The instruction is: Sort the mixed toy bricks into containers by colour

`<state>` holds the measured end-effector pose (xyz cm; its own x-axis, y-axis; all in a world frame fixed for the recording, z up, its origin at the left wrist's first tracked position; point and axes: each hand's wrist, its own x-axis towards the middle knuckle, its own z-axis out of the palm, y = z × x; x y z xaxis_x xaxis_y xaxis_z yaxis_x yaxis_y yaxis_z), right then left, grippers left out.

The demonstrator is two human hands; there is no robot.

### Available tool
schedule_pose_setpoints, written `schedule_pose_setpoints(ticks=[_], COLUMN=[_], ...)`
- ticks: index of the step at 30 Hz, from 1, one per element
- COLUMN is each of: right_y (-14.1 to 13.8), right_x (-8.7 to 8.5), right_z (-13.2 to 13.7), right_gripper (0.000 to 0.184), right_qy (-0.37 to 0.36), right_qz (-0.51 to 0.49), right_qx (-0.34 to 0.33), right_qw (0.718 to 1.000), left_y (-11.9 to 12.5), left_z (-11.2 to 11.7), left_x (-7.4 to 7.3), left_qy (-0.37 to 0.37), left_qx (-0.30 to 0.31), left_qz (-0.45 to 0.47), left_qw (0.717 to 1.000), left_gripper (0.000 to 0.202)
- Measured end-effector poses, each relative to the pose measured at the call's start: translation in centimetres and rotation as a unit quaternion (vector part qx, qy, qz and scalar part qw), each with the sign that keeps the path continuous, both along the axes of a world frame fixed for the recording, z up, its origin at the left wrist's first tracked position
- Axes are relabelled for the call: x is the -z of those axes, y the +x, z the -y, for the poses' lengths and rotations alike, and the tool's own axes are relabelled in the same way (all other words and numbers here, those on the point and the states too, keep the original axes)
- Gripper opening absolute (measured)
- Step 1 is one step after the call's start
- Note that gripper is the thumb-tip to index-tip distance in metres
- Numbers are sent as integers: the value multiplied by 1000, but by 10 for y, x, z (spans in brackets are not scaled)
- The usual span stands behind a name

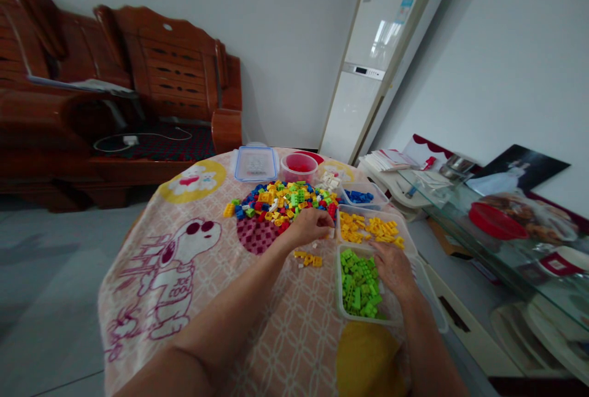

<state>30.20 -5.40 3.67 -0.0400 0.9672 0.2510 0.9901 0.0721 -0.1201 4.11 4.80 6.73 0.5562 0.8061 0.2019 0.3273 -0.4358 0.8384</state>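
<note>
My left hand [313,226] is closed in a pinch on a small white building block [331,233], just left of the box of yellow blocks [352,228]. My right hand [392,265] rests over the border between that box and the box of green blocks [359,283], fingers stretched toward the yellow ones. Its fingertips are partly hidden. Beyond my left hand spreads a mixed pile of coloured blocks [276,199]. A few loose yellow blocks [315,261] lie on the cloth below my left wrist.
Behind the pile stand a blue-rimmed lid [256,164] and a round tub with red contents [300,167]. White blocks [328,181] lie beside a box of blue blocks [359,197]. A glass-topped stand [442,200] borders the table's right side; a wooden bench [170,65] stands behind.
</note>
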Motion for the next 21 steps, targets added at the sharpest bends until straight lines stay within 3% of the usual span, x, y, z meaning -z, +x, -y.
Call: schedule_pose_setpoints(ticks=[6, 17, 21], right_y=[0, -3, -2], right_x=[-1, -4, -2], right_z=[-1, 1, 0], right_gripper=[44, 46, 46], right_qy=[-12, -11, -7], right_qz=[13, 10, 5], right_qx=[-1, 2, -4], right_qw=[1000, 1000, 1000], left_y=[28, 41, 46], left_z=[8, 16, 16], left_x=[22, 32, 37], left_qy=[-78, -76, -56], left_qx=[-13, -40, -49], left_qz=[132, 153, 176], left_qw=[988, 985, 982], left_gripper=[18, 22, 34])
